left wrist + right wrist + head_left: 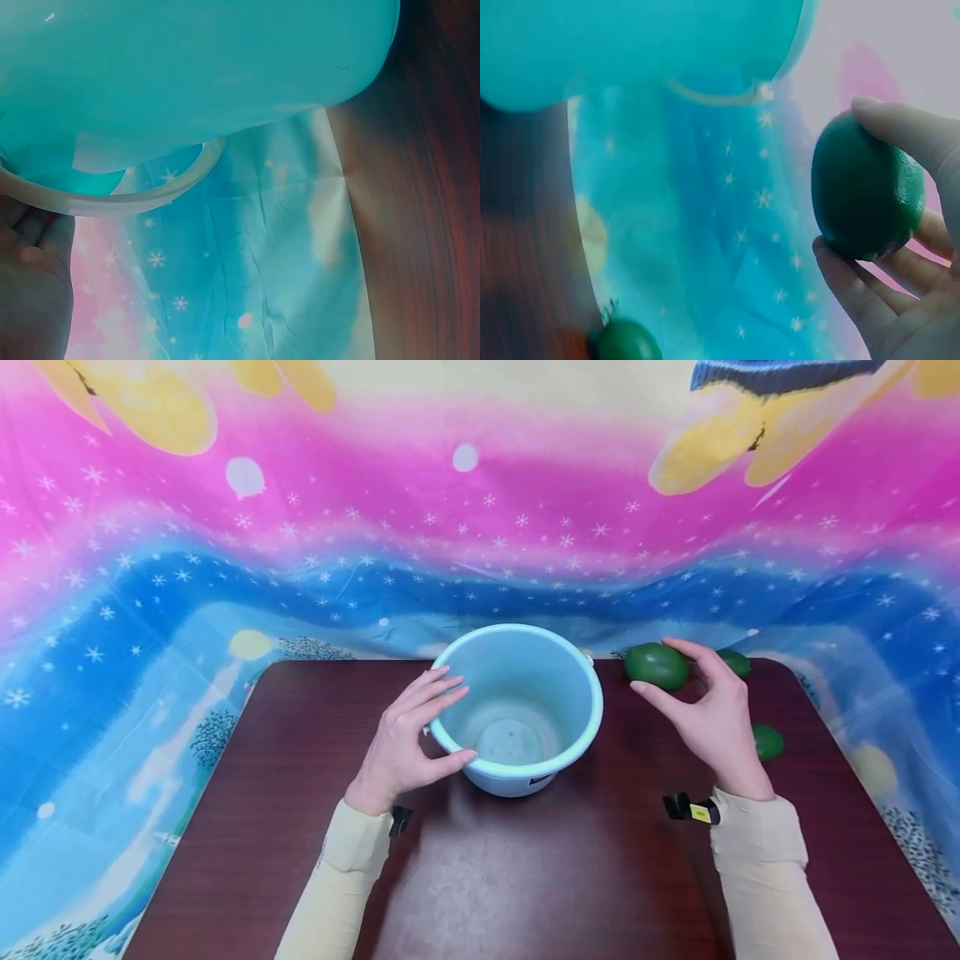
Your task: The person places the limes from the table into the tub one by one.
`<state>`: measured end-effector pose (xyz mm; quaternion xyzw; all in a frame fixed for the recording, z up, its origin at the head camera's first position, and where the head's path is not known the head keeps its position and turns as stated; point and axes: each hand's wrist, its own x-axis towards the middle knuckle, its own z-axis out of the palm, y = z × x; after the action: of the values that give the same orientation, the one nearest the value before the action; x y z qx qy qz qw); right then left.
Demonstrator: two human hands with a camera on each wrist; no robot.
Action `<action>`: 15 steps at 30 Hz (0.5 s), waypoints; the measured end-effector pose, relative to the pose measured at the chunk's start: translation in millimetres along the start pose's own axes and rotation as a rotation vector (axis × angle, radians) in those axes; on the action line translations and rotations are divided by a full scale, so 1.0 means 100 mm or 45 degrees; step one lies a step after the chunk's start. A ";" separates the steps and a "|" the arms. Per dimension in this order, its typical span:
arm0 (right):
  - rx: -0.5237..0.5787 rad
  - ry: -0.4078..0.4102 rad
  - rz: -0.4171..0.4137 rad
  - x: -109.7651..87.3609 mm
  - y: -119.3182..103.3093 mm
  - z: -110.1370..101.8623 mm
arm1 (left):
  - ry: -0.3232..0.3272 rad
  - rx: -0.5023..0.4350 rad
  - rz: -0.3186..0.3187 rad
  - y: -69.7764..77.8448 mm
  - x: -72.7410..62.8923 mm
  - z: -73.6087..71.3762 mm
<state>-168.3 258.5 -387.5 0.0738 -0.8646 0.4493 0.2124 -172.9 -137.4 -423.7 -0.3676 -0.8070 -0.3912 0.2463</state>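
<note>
A light blue bucket (pixel 517 781) stands upright in the middle, its mouth facing me. My left hand (pixel 408 727) grips its left rim, thumb along the front edge and fingers reaching over the mouth. The white bucket handle (pixel 142 204) partly covers those fingers in the left wrist view. Off to the bucket's right, my right hand (pixel 712 714) holds a dark green avocado (pixel 657 666) between thumb and fingers, raised above the table's back edge in view. Another avocado (pixel 735 662) sits behind that hand; a third avocado (pixel 768 742) is partly hidden by the wrist.
The dark brown wooden table (pixel 555 877) reaches back to a printed cloth (pixel 480 527) with snowflakes, which hangs behind it and along both sides. Black straps (pixel 678 807) sit at the wrists.
</note>
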 end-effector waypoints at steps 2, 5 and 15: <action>0.048 0.009 -0.010 0.00 -0.14 0.03 | 0.001 0.002 0.002 0.00 0.00 0.00; 0.105 0.011 -0.027 -0.02 -0.39 0.05 | -0.003 -0.003 0.006 0.00 0.00 -0.01; 0.238 -0.050 -0.055 -0.03 -0.65 0.13 | -0.014 -0.006 0.029 0.00 0.02 -0.04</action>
<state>-148.7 209.7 -346.7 0.1208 -0.8212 0.5216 0.1975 -173.1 -139.7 -420.1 -0.3796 -0.8030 -0.3884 0.2454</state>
